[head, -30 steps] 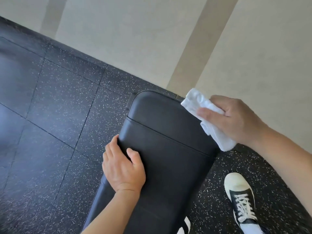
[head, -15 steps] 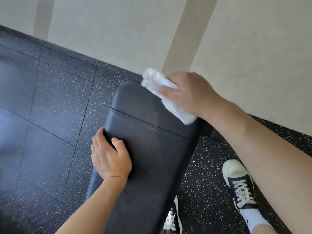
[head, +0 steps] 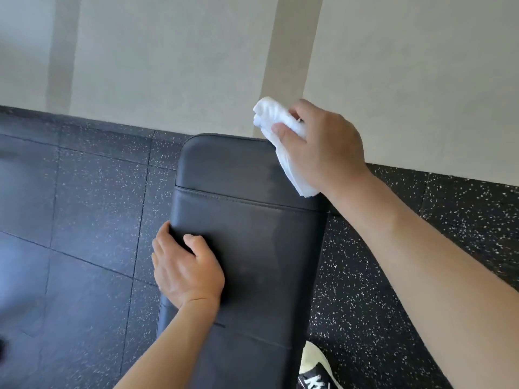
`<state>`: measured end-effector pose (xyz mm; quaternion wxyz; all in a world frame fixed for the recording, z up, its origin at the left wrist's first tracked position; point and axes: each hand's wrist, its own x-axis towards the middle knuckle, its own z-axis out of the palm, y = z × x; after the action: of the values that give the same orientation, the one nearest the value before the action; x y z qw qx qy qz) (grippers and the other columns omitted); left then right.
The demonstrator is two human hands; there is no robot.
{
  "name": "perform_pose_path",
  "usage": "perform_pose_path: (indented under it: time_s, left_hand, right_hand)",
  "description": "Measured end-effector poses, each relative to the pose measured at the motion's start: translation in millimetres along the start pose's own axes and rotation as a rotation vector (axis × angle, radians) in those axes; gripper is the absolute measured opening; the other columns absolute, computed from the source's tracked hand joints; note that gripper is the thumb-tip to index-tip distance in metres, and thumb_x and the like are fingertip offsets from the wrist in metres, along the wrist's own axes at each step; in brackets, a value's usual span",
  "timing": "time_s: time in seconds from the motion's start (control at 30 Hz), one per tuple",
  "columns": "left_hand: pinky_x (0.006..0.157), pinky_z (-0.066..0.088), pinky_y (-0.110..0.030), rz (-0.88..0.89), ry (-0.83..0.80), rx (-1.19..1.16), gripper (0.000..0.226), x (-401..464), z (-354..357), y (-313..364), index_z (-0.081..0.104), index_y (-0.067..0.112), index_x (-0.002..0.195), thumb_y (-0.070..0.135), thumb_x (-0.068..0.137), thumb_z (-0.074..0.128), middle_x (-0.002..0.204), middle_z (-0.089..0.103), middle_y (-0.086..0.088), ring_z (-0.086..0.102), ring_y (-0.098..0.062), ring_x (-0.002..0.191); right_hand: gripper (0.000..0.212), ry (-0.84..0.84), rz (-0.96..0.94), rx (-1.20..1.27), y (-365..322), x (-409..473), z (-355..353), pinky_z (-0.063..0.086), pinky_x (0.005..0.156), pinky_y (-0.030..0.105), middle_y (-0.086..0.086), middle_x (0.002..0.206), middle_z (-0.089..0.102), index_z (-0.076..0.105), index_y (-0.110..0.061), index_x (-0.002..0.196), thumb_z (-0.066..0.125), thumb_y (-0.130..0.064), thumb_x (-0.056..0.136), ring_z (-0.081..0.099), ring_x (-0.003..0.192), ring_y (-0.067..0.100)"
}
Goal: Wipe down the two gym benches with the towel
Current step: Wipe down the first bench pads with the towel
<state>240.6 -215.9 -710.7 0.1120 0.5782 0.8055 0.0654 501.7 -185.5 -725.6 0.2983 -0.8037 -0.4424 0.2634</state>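
Observation:
A black padded gym bench [head: 247, 234] runs from the bottom of the view up toward the wall. My right hand [head: 325, 147] grips a crumpled white towel [head: 283, 147] at the bench's far right corner, with the towel draped over the right edge. My left hand [head: 185, 268] holds the bench's left edge, its fingers wrapped over the side and the thumb lying on top of the pad. Only one bench is in view.
Black speckled rubber floor tiles [head: 84, 220] surround the bench. A pale wall [head: 174, 66] stands just beyond the bench's far end. My shoe [head: 314, 372] is on the floor at the bench's lower right side.
My right hand has carried the towel from the right side across the bench's far end and back to its far right corner. My left hand keeps its hold on the left edge.

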Motion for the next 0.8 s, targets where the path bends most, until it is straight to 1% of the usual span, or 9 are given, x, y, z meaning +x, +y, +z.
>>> perform_pose_path:
  time_s: [0.13,0.2,0.3,0.4,0.53,0.63,0.7,0.73,0.8]
  left_hand:
    - [0.105,0.038,-0.054,0.010,-0.010,-0.015,0.071,-0.8,-0.6,-2.7,0.049,0.010,0.148,0.045,0.090,0.027,0.145,0.055,-0.014,0.050,-0.040,0.129]
    - [0.105,0.039,-0.054,0.017,-0.016,-0.016,0.070,-0.8,-1.3,-3.4,0.049,0.010,0.147,0.045,0.090,0.027,0.145,0.056,-0.014,0.051,-0.041,0.127]
    - [0.104,0.040,-0.054,0.024,-0.014,-0.015,0.069,-1.1,-1.9,-2.8,0.049,0.010,0.145,0.045,0.090,0.027,0.144,0.056,-0.014,0.051,-0.041,0.127]
    - [0.104,0.039,-0.053,0.030,-0.004,-0.026,0.067,-0.9,-1.6,-3.7,0.049,0.011,0.146,0.045,0.092,0.028,0.146,0.055,-0.011,0.051,-0.040,0.127]
    - [0.104,0.038,-0.051,0.034,-0.012,-0.030,0.067,-0.4,-1.4,-5.2,0.049,0.011,0.146,0.045,0.092,0.027,0.145,0.055,-0.010,0.051,-0.038,0.128]
    - [0.104,0.038,-0.052,0.031,-0.023,-0.037,0.067,-1.3,-2.9,-3.5,0.050,0.011,0.145,0.045,0.092,0.028,0.142,0.057,-0.012,0.051,-0.039,0.127]
    - [0.103,0.037,-0.051,0.023,-0.032,-0.036,0.066,-1.2,-3.7,-2.6,0.051,0.011,0.144,0.044,0.092,0.030,0.141,0.058,-0.013,0.052,-0.039,0.126]
    - [0.103,0.037,-0.051,0.018,-0.038,-0.034,0.065,-1.1,-4.1,-2.2,0.051,0.012,0.144,0.044,0.092,0.031,0.141,0.058,-0.013,0.052,-0.039,0.125]
    - [0.104,0.037,-0.051,0.008,-0.046,-0.034,0.064,-1.5,-4.5,-2.3,0.051,0.014,0.145,0.044,0.092,0.032,0.140,0.059,-0.010,0.052,-0.037,0.125]
  right_hand:
    - [0.019,0.225,0.048,0.116,12.6,-59.9,-5.1,0.037,0.065,0.033,-0.014,0.088,0.055,0.054,-0.025,0.103,0.053,-0.044,0.099,0.049,0.074,0.014]
    - [0.019,0.273,0.073,0.203,13.8,-106.7,1.3,0.039,0.064,0.033,-0.013,0.091,0.057,0.054,-0.025,0.106,0.054,-0.042,0.099,0.053,0.075,0.017]
    - [0.018,0.294,0.069,0.224,6.6,-163.6,21.3,0.043,0.061,0.037,-0.008,0.089,0.058,0.056,-0.018,0.100,0.060,-0.035,0.096,0.054,0.074,0.019]
    - [0.021,0.334,0.069,0.184,3.0,-160.5,27.8,0.046,0.056,0.040,-0.005,0.087,0.060,0.059,-0.014,0.097,0.061,-0.035,0.096,0.055,0.072,0.021]
    - [0.023,0.405,0.012,0.048,-7.5,-112.6,20.7,0.043,0.056,0.038,0.000,0.089,0.063,0.060,-0.014,0.095,0.066,-0.037,0.096,0.058,0.073,0.029]
    - [0.026,0.399,-0.067,-0.106,-25.5,-79.6,19.3,0.035,0.056,0.032,-0.001,0.089,0.064,0.063,-0.016,0.096,0.068,-0.041,0.092,0.061,0.075,0.029]
    - [0.028,0.333,-0.177,-0.188,-43.9,-71.1,27.6,0.030,0.055,0.030,0.000,0.085,0.063,0.062,-0.015,0.093,0.072,-0.041,0.090,0.061,0.073,0.028]
    - [0.027,0.288,-0.238,-0.190,-53.2,-72.5,34.3,0.028,0.055,0.030,0.000,0.083,0.063,0.062,-0.015,0.092,0.073,-0.040,0.089,0.060,0.072,0.026]
    - [0.024,0.193,-0.334,-0.190,-64.6,-82.3,47.8,0.029,0.054,0.031,0.001,0.084,0.061,0.062,-0.014,0.094,0.074,-0.035,0.088,0.058,0.071,0.025]
